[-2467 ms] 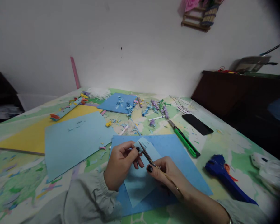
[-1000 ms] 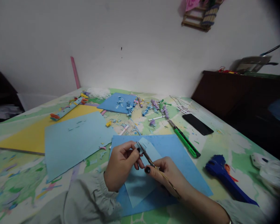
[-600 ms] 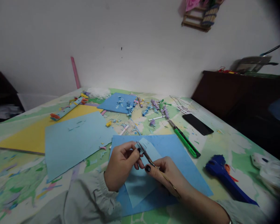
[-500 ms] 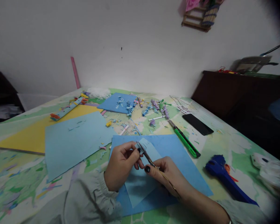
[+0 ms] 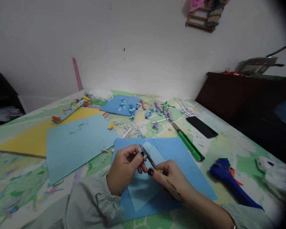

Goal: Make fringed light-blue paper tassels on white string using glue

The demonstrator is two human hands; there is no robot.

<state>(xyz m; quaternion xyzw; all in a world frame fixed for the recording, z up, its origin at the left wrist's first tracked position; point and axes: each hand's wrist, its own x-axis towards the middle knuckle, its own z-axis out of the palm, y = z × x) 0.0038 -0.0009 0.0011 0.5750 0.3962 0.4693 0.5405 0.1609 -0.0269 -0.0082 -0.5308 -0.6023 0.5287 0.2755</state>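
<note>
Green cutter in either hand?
No, the green cutter lies on the table; the right hand holds scissors and the left hand a light blue piece.

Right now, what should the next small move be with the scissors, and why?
I'd probably have the left hand ease its thumb slightly back from the scissors before the right hand, which holds them, makes a cut. The left hand pinches a small light-blue piece, and its thumb tip sits right beside the blades; whether they touch is hard to tell.
</note>
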